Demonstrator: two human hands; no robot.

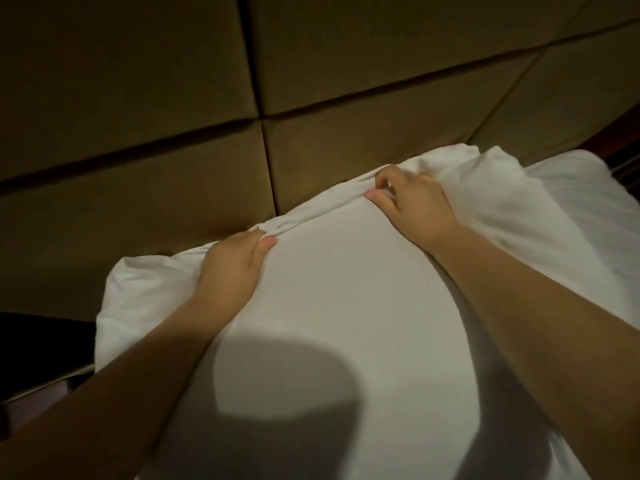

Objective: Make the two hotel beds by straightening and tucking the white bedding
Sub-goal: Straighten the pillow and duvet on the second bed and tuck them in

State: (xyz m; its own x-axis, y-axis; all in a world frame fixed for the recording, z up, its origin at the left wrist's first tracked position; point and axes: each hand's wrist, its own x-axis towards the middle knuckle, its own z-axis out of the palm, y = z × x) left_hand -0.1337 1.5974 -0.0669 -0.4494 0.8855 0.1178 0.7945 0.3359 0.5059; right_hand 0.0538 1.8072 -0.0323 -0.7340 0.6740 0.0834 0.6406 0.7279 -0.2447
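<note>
Against the brown padded headboard [138,98], the white bedding [311,216] lies smooth to the bed's [346,341] head edge, its bunched hem gripped by the left hand [230,268] and pinched by the right hand [412,206], probably to draw it taut for tucking.

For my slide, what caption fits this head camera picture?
Left hand and right hand grip the sheet by its bunched edge at the padded wall.

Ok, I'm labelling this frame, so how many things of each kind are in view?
Hands: 2, left hand and right hand.
White bedding: 1 mass, its bunched edge gripped by both hands; separate pieces cannot be told apart.
Padded brown panels: 6, some cut off by the frame.
Total: 9.
</note>
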